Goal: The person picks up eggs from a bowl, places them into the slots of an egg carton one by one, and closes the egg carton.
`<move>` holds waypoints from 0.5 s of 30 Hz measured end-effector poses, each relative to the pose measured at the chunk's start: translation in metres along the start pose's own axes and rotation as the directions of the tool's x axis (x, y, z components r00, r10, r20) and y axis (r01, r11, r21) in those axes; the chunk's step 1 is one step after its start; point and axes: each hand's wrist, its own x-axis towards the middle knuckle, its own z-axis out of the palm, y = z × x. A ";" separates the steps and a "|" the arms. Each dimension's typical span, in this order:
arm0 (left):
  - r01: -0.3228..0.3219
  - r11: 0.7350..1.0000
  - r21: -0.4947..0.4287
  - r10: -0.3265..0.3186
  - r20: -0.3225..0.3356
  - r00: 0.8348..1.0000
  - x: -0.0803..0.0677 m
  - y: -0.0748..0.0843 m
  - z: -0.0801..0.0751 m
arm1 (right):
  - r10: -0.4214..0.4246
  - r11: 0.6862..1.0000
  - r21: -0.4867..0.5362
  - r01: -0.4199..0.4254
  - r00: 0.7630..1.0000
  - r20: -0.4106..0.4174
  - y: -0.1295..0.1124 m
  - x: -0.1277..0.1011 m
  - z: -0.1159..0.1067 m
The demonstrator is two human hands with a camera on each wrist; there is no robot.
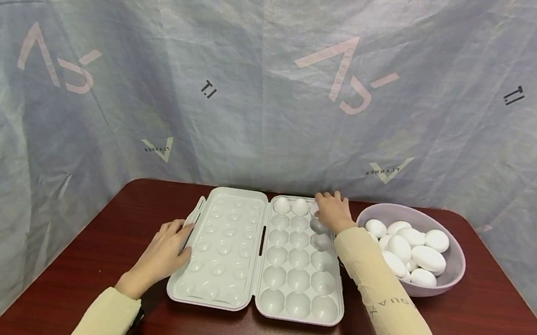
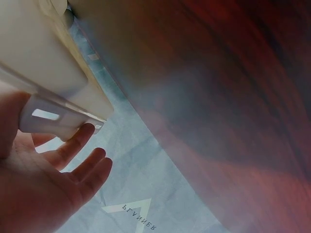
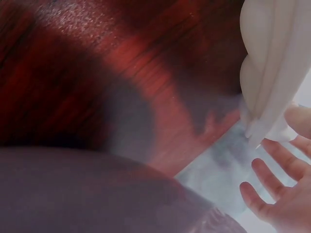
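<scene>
Covering dark wooden table [image 1: 89,257], grey printed backdrop [image 1: 259,78]

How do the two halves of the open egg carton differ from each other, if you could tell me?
The right half has deep round cups, and two eggs sit in its far row; the left half has only shallow dimples and holds nothing. The right hand is at the right half's far corner, while the left hand rests against the left half's outer edge. Both are pale plastic and lie flat on the table.
</scene>
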 end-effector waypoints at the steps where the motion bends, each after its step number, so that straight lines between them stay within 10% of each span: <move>1: -0.001 1.000 0.000 0.001 0.000 1.000 0.000 0.000 0.000 | -0.001 1.000 -0.002 0.001 1.000 -0.001 0.000 0.000 0.000; 15: 0.003 1.000 -0.004 -0.003 0.003 1.000 0.000 -0.001 0.001 | 0.012 1.000 0.004 -0.012 0.999 0.033 -0.001 0.000 -0.003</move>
